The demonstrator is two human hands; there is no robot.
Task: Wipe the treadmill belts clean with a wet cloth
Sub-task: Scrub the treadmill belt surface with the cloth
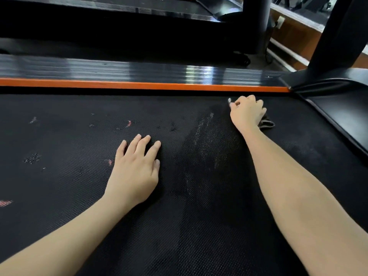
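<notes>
Treadmill belt (59, 140): matte black with a fine diamond-grid texture, pale grey smear streaks mid-right and scattered worn specks, some reddish. Right hand (246, 114) grips a dark crumpled cloth (266, 123), pressed on the belt's far edge just beside the orange strip (139, 84) and glossy ribbed side rail (119, 69). Left hand (135, 172) released, palm flat on belt, fingers spread.

- Belt (79, 196): black, with a fine dotted weave, pale grey smears and a few red flecks.
- Stripe (139, 84) on its far edge: bright orange.
- Rail (119, 70): glossy dark grey, ribbed lengthwise.
- Cloth (265, 124): dull grey-brown.
- Post (338, 36): black.
- Wall (294, 35): warm brown.
</notes>
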